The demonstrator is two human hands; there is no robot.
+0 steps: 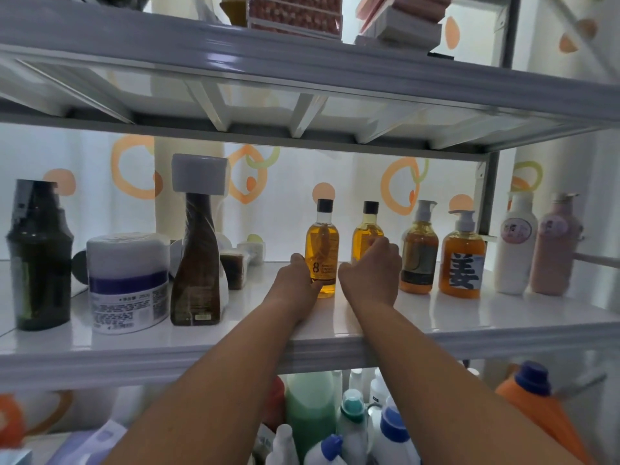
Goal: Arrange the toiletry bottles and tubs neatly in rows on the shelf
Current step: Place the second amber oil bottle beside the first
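Left hand (295, 280) wrapped around the amber bottle marked "8" (321, 250), upright mid-shelf, base on the white shelf (369, 325). Right hand (372, 270) closed on the second black-capped amber bottle (367, 229) just beside it, slightly further back. To the right, a row: amber pump bottle (419, 253), orange pump bottle with a blue character label (463, 260), white bottle (516, 246), pink bottle (553, 250). To the left: brown twisted bottle with a grey square cap (198, 250), white tub with a purple band (127, 283), dark bottle (38, 256). Shelf surface glossy white, metal frame; a curtain with orange circles (134, 169) hangs behind, backlit. Upper shelf (302, 62) holds boxes; lower level is crowded with detergent bottles (392, 427).
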